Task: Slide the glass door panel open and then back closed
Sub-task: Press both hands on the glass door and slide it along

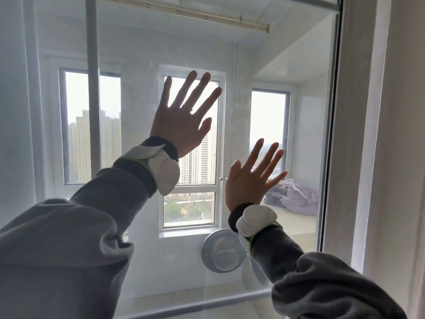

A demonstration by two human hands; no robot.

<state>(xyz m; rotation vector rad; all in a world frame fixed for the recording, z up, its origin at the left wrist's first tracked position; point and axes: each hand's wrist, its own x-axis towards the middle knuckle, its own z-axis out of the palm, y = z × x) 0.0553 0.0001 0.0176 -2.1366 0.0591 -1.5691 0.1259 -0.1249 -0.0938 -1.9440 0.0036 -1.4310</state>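
The glass door panel (264, 54) fills most of the view, clear and slightly hazy. Its right edge meets the dark vertical frame (331, 134) at the wall, with no gap visible there. My left hand (181, 120) lies flat on the glass, fingers spread, up in the middle. My right hand (248, 178) is pressed flat on the glass lower and to the right, fingers spread too. Both wrists carry white bands over grey sleeves. A grey vertical bar (93, 88) stands at the left, part of the panel or of another panel behind it; I cannot tell which.
Behind the glass is a balcony with three windows (190, 203), a round metal vent (223, 250) low on its wall, a heap of lilac cloth (292, 196) on a ledge, and a drying rail (188, 12) overhead. A white wall (391, 157) stands at the right.
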